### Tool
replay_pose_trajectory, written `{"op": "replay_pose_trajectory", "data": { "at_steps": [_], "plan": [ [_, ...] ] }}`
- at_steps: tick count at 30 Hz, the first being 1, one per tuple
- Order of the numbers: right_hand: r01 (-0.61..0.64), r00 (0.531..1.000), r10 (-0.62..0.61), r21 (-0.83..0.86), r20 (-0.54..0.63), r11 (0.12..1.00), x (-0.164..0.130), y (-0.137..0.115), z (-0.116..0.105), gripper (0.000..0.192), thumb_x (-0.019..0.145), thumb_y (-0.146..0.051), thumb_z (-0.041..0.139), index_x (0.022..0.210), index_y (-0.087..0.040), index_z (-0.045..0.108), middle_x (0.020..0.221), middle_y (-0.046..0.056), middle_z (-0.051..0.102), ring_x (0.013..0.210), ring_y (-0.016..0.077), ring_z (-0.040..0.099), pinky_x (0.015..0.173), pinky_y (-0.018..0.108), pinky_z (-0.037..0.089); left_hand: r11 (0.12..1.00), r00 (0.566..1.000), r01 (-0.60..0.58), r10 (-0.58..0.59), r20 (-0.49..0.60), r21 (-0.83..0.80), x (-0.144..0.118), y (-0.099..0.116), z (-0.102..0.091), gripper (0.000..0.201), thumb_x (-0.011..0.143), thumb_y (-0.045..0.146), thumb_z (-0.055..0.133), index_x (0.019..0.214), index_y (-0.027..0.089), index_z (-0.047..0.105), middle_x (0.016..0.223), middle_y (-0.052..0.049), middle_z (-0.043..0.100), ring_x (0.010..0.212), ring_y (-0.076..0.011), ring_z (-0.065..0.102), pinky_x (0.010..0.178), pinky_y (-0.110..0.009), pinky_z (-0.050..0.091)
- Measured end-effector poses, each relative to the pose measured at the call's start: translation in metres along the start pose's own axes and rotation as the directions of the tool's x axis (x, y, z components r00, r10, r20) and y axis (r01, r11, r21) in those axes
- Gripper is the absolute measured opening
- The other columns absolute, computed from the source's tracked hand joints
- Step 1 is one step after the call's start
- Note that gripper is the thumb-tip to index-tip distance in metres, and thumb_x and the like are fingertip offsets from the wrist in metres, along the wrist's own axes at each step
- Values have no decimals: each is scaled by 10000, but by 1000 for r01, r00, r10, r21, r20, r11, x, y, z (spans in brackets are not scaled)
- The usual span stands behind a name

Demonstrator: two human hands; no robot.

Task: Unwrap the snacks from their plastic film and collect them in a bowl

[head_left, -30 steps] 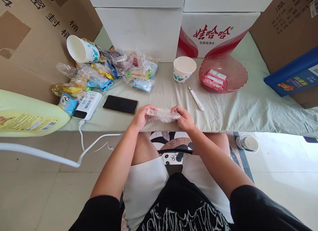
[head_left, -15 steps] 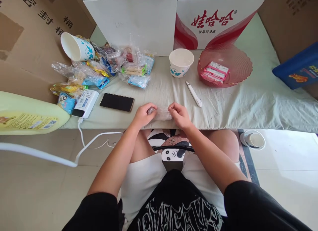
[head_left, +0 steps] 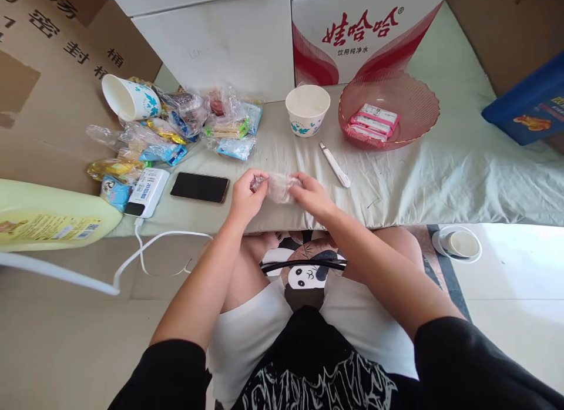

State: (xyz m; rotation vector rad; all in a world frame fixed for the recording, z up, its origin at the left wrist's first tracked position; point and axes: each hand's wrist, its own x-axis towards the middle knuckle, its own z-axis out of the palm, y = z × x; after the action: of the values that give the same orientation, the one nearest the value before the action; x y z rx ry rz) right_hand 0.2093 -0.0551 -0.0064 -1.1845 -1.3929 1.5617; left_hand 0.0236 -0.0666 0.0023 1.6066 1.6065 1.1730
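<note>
Between my two hands is a crumpled clear plastic wrapper (head_left: 279,188), held just above the cloth near the front edge. My left hand (head_left: 247,194) pinches its left end, where a darker bit shows between the fingers. My right hand (head_left: 311,194) is closed on the right end. Whether anything lies inside the plastic I cannot tell. Beyond my right hand lies a white utility knife (head_left: 335,165), slanting on the cloth. A paper bowl (head_left: 307,111) with blue leaves stands behind it, beside a pink ribbed bowl (head_left: 423,119) that holds pink-and-white packets (head_left: 374,122).
Left of my hands lies a black phone (head_left: 200,187). Further left are a white power bank (head_left: 147,192) with a cable, a tipped paper cup (head_left: 132,98) and a heap of wrapped snacks (head_left: 185,119). White cartons (head_left: 215,46) stand at the back. A blue container (head_left: 529,107) is at right.
Both hands have moved slightly up with the wrapper, and the right hand has turned more sideways over its end. The whole view has shifted a little.
</note>
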Motion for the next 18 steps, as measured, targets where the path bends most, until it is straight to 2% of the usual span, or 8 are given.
{"op": "replay_pose_trajectory", "data": {
  "at_steps": [3,6,9,11,13,15,17,18],
  "plan": [
    [67,993,-71,-46,-92,997,16,-13,-12,331,795,-471,687,994,-222,600,778,-20,604,732,158,537,665,298,419,991,992,-119,122,-40,57,27,19,9,84,833,157,644,903,200,663,867,-5,644,826,-163,591,806,-269,469],
    [99,966,-126,-129,-228,987,29,-15,-17,230,769,-348,722,879,-223,564,705,-35,539,661,137,468,642,295,377,976,977,-183,193,-87,116,46,26,19,148,819,86,626,922,189,655,938,-28,622,982,-199,613,937,-308,478],
    [84,934,-132,-157,-331,984,30,-8,-17,124,812,-256,605,756,-233,496,634,-45,460,610,127,411,609,296,338,947,935,-212,268,-234,239,41,19,29,154,822,110,646,956,185,661,1124,-83,581,1180,-252,572,1058,-386,446],
    [76,925,-133,-169,-356,983,26,-7,-15,114,818,-254,572,749,-235,483,630,-52,455,594,122,405,591,294,330,931,916,-225,303,-264,289,30,12,36,118,849,191,665,967,194,665,1172,-102,566,1200,-268,562,1092,-425,432],
    [113,929,-169,-182,-330,977,21,-12,-13,86,814,-257,560,763,-233,495,651,-53,485,601,120,422,588,289,340,942,939,-246,290,-183,227,21,8,42,181,881,306,673,1033,208,667,1160,-106,594,1169,-265,581,1060,-424,465],
    [183,939,-227,-184,-257,966,17,-17,-10,53,810,-250,554,779,-228,517,679,-46,522,627,122,457,606,284,367,977,972,-210,214,-102,47,18,7,47,342,894,451,676,1147,223,648,1193,-105,625,1170,-261,600,1011,-402,503],
    [230,947,-259,-161,-191,960,17,-18,-9,37,818,-243,541,787,-224,530,688,-40,546,644,126,488,620,282,392,974,994,-95,104,32,-207,21,6,52,478,885,584,664,1209,234,635,1191,-97,664,1126,-253,642,944,-374,537],
    [243,950,-266,-144,-166,959,17,-16,-8,36,826,-241,533,794,-223,537,692,-36,560,648,128,503,625,282,405,948,991,-19,61,121,-317,24,6,53,508,875,622,663,1201,232,647,1155,-90,689,1076,-246,666,907,-360,549]
  ]
}}
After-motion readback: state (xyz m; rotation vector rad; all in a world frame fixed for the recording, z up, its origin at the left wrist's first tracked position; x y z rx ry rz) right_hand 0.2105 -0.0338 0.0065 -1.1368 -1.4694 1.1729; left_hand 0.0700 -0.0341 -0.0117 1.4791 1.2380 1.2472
